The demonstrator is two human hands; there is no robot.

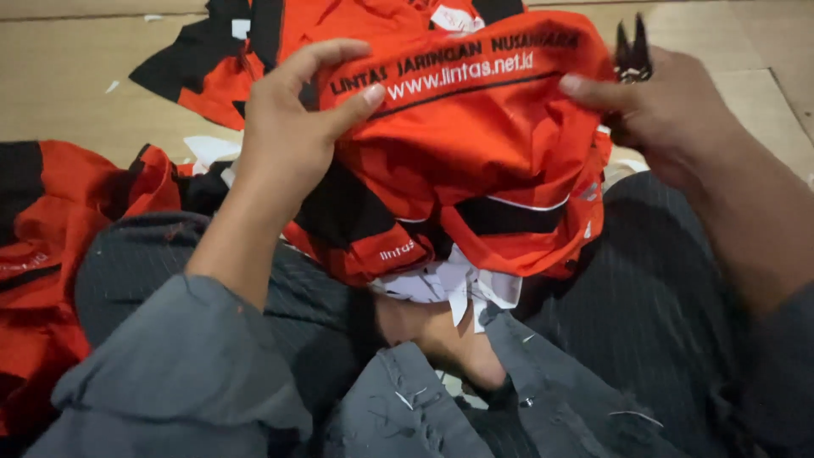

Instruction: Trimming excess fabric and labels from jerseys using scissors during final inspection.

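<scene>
Looking down from my head camera: an orange and black garment (475, 161) sits bunched over my lap, its printed band running left to right between my hands. My left hand (288, 136) has its grip closed on the garment's upper left edge, thumb on top. My right hand (670, 110) pinches the garment's upper right edge while small dark snips (632, 53) poke up from that same grip. More orange cloth (51, 246) lies left of the garment.
</scene>
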